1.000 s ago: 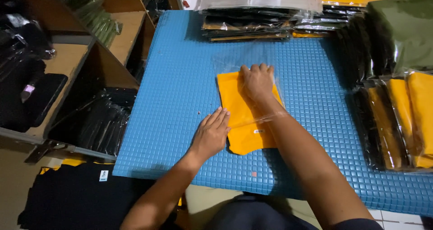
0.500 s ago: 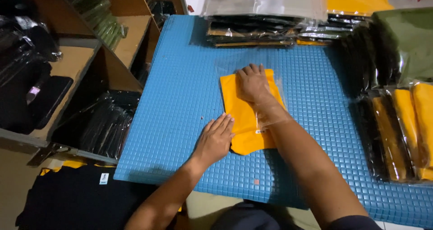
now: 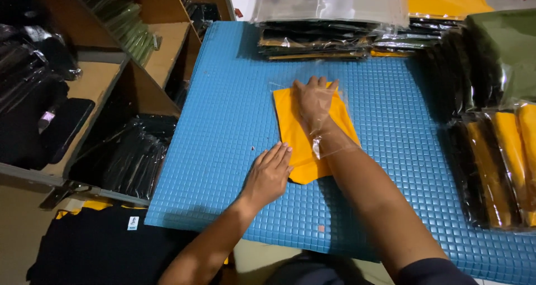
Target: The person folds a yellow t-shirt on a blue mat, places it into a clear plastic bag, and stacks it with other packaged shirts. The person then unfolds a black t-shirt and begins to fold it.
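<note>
Head view: blue studded mat (image 3: 223,123), wooden shelves (image 3: 162,45) beside.

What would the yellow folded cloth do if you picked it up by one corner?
The yellow folded cloth would probably flop and unfold, since it lies soft and flat. It looks light. The clear plastic bag over the right hand seems slippery.

The left hand (image 3: 269,174) is laid flat, palm down, its fingers (image 3: 279,154) held together and pointed up and to the right. The right hand (image 3: 314,102) is stretched farther forward, palm down, fingers extended, with the forearm angled across from the lower right.
</note>
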